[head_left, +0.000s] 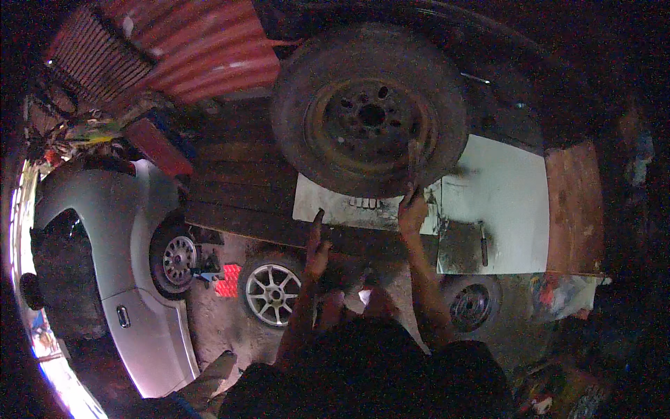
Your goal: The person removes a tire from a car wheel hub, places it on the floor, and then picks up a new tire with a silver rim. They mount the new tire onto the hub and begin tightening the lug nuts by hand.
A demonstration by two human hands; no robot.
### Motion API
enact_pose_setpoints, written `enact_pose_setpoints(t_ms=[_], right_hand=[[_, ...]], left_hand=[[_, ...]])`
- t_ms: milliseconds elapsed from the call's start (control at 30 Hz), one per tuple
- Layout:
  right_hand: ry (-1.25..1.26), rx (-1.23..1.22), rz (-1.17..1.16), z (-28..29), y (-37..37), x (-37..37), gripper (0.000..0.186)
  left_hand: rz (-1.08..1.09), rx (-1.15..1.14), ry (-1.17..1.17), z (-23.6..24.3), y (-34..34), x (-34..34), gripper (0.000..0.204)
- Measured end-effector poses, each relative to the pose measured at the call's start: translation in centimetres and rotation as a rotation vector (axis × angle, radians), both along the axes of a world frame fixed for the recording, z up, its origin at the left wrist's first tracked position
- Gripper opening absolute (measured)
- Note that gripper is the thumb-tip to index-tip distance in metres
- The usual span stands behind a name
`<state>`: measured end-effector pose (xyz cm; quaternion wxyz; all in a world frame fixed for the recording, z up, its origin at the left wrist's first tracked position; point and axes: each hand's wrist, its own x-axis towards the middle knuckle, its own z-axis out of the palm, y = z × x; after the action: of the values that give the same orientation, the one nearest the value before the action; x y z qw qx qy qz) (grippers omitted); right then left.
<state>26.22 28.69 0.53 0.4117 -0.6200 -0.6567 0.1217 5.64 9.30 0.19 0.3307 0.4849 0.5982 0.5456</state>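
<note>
A large tyre on a brown steel wheel [370, 115] rests at the far side of the wooden workbench [237, 174], its outer face toward me. My right hand [412, 211] is closed round a slim flat tool [414, 157], whose upper end lies over the lower right part of the rim. What kind of tool it is does not show in this dim light. My left hand [318, 257] is closed in front of the bench, apart from the tyre. From it a short dark object [319, 218] points up; I cannot make out its kind.
White sheets [516, 209] with black smudges cover part of the bench. Several small pale blocks [365, 203] lie below the tyre; a dark-handled tool [483, 244] lies right. A spoked wheel [274, 295] and another wheel [471, 305] are below the bench. A silver car [139, 279] stands left.
</note>
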Motion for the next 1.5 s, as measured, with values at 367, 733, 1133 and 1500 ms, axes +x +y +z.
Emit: enact_pose_setpoints(t_ms=[367,733,1133,1500], right_hand=[[0.764,-0.509,0.421,-0.9,-5.9,-12.2,0.055],[0.333,0.095,-0.27,-3.3,-6.8,-5.9,0.034],[0.542,-0.271,-0.152,-4.8,-15.5,-1.2,0.035],[0.554,-0.022,-0.499,-5.7,-20.4,1.5,0.038]], left_hand=[[-0.156,0.031,-0.138,0.5,3.7,-7.3,0.078],[-0.2,0.001,-0.12,1.5,6.2,-15.1,0.064],[-0.442,-0.067,-0.216,0.0,7.8,-10.2,0.059],[-0.693,-0.196,-0.013,2.5,8.1,-2.8,0.06]])
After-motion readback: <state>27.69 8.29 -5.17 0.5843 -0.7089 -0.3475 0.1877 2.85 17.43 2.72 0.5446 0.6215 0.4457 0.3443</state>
